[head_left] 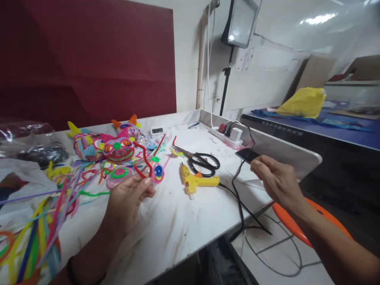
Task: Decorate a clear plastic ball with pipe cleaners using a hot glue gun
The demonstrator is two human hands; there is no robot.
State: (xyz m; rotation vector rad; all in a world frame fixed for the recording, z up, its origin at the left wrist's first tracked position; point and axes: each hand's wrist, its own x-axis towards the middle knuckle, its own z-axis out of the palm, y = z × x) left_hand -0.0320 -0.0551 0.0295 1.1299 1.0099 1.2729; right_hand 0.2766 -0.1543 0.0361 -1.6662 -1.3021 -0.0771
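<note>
Left fingertips: the left hand pinches the blue-eyed craft piece between thumb and fingers, just left of the yellow glue gun.
Craft piece's feel: probably very light; its red pipe cleaners should be fuzzy and bend at a touch, while the eye disc looks stiffer and smooth.
Best hold: likely the pink rim, gently; squeezing could loosen the eye or kink the stems.
Right fingers: the right hand is curled, well right of the glue gun, by a dark flat phone-like slab; I cannot tell whether it grips it.
Scissors: the black-handled scissors lie just beyond the glue gun.
Decorated heads: the colourful animal heads are piled left of the glue gun, overlapping.
Hard to make out: the craft piece's underside, behind the fingers; the coloured strips, cut off at the frame's edge.
</note>
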